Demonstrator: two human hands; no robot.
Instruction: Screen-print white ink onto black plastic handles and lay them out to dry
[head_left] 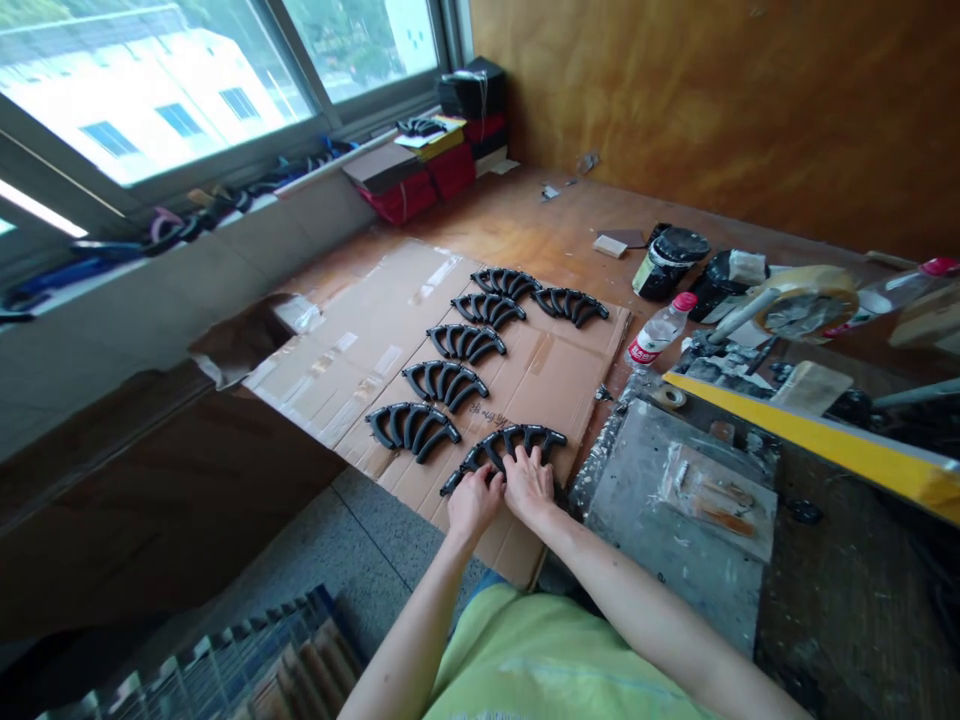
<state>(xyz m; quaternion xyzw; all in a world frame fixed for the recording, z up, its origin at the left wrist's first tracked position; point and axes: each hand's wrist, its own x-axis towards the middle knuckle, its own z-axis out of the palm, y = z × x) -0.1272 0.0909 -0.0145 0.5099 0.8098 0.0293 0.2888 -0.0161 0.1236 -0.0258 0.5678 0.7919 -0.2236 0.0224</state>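
Note:
Directly in front of me, a fan-shaped row of black curved pieces [550, 436] lies on the flattened cardboard [566, 375]. They look like padded bag handles. My left hand [474, 503] is closed with its fingers at the near left part of this row. Just beside it, my right hand [529, 486] has its fingers curled over pieces in the middle. The fingertips of both are partly hidden. Several similar fans form a line going away from me, the nearest being a black fan [414, 430] to the left. Another black fan [571, 304] sits at the far right.
On the right are a plastic bottle [660, 330], a black-lidded tub [670, 262], a tape roll [806, 300] and a yellow-edged bar [810, 435]. A grey board [652, 500] lies nearer. Stacked boxes [397, 180] stand by the window. The cardboard overhangs the table's left edge.

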